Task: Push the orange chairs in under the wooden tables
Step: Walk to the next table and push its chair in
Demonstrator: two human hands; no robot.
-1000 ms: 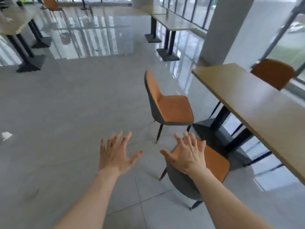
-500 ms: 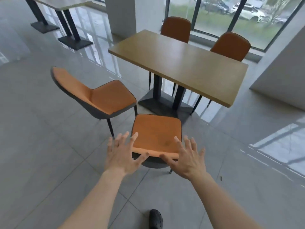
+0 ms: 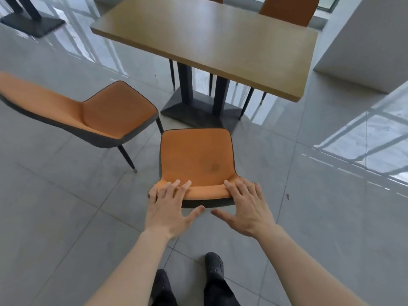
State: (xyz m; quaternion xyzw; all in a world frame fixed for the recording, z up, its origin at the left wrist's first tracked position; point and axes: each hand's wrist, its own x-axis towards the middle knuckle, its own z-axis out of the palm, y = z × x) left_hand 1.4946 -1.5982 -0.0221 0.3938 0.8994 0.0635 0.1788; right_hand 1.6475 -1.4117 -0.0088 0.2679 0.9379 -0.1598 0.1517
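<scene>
Now both hands, left (image 3: 169,208) and right (image 3: 245,208), fingers spread, flat on orange chair (image 3: 196,157) backrest top, facing wooden table (image 3: 220,43).

far chairs (image 3: 289,9) cropped, side chair (image 3: 88,113) cropped

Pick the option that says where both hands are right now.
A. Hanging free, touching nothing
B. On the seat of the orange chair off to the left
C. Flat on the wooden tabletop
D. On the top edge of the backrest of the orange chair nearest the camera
D: the left hand and right hand lay their fingers over the top edge of the near orange padded chair, short of the rectangular wooden table.
</scene>
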